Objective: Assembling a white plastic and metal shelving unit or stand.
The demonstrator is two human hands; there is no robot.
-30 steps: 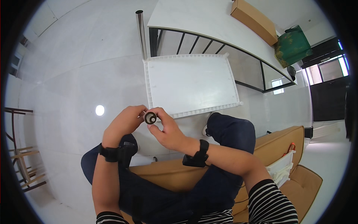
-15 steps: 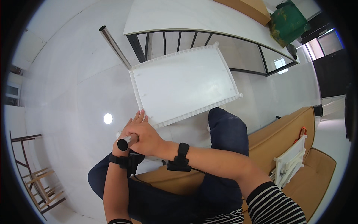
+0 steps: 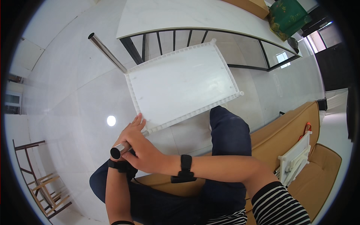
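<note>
A white plastic panel (image 3: 180, 82) with a ribbed rim lies in front of me, tilted a little. A shiny metal tube (image 3: 108, 52) rises from its far left corner. At its near left corner a second metal tube (image 3: 123, 147) points up towards me, its dark open end facing me. My right hand (image 3: 147, 152) is closed round this near tube. Beneath and beyond it, my left hand (image 3: 135, 123) has its fingers stretched out against the panel's corner; its palm is mostly hidden by the right hand and tube. Both wrists wear black straps.
A white-topped table (image 3: 180, 15) with a black metal frame stands just beyond the panel, carrying a cardboard box and a green box (image 3: 287, 18). A tan sofa (image 3: 315, 168) at right holds folded white parts (image 3: 294, 159). A wooden-and-metal rack (image 3: 45, 187) stands at lower left.
The near tube's end has swung slightly left and down, and my right hand has shifted with it. The panel and far tube appear a little further left, as my view has moved slightly.
</note>
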